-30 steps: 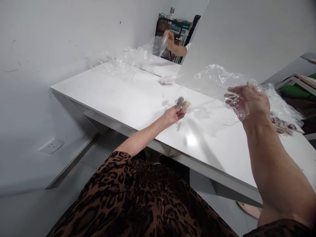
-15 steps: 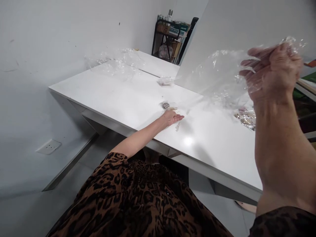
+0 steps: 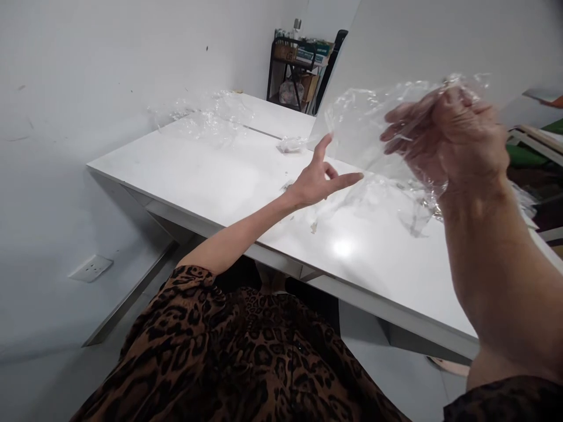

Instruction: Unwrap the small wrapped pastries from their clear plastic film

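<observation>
A thin clear plastic bag [image 3: 356, 120] hangs above the white table [image 3: 176, 176], held up by my right hand [image 3: 468, 132]. The film covers the fingers of that hand, which are stretched toward the left. My left hand [image 3: 313, 183] is raised over the table, its thumb and forefinger spread wide at the bag's left edge. Whether they touch the film I cannot tell. Behind the left wrist, a small dark round thing [image 3: 287, 185] is mostly hidden. Small scraps [image 3: 314, 227] lie on the tabletop below the hand.
Crumpled clear plastic [image 3: 215, 117] lies at the table's far left, against the wall. A small clear packet [image 3: 291, 145] rests near the white upright panel [image 3: 417, 41]. A black shelf rack [image 3: 292, 70] with boxes stands behind. A wall socket [image 3: 91, 268] is low at left.
My left hand has lifted off the tabletop and moved up toward the bag, its thumb and forefinger spreading. My right hand has shifted left with the bag.
</observation>
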### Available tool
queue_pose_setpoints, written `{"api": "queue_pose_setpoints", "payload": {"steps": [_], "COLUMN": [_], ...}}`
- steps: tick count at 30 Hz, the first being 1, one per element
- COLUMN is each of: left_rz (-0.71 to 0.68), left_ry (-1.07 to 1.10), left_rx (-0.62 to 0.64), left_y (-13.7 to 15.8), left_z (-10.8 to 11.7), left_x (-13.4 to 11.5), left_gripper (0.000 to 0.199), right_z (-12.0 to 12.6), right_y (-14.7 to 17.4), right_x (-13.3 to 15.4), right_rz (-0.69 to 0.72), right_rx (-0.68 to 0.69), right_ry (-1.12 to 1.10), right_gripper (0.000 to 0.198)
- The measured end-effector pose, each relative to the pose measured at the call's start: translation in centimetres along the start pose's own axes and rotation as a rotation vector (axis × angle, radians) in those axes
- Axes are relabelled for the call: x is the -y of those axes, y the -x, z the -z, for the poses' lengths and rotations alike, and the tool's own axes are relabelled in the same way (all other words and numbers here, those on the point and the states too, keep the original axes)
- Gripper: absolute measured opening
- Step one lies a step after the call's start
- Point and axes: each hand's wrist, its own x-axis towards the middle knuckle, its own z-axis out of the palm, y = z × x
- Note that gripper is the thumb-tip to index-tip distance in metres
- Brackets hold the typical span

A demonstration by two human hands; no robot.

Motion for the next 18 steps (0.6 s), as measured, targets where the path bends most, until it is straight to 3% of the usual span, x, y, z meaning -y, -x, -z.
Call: {"api": "queue_pose_setpoints", "payload": {"steps": [4, 6, 9, 11, 13, 18], "left_rz": [-0.274, -0.362, -0.414, -0.423, -0.431, -0.519], "left_ry": [-0.371, -0.497, -0.484, -0.414, -0.401, -0.482], "left_rx": [0.172, 0.128, -0.074, -0.276, -0.457, -0.642], "left_y": [-0.7, -1.6, -4.2, -6.5, -8.9, -12.4], "left_z": [-1.6, -0.9, 2.1, 4.9, 7.8, 14.3], "left_x": [-2.9, -4.6, -8.0, -11.0, -14.3, -21.3], "left_gripper": [0.013, 0.020, 0.022, 0.020, 0.020, 0.040], "right_z": [-0.8, 0.3, 2.3, 2.7, 2.2, -1.8], "right_y": [0.3, -0.1, -0.3, 0.1, 1.0, 2.8], "right_x": [-0.2, -1.5, -5.8, -9.7, -13.6, -20.4], "right_rz": [0.032, 0.025, -0.138, -0.285, -0.331, -0.205], "right_rx": [0.114, 0.049, -0.108, -0.130, -0.048, 0.333], "right_ry": [-0.083, -0.098, -0.033, 0.098, 0.314, 0.887], "right_gripper": [0.028, 0.026, 0.028, 0.034, 0.042, 0.086]}}
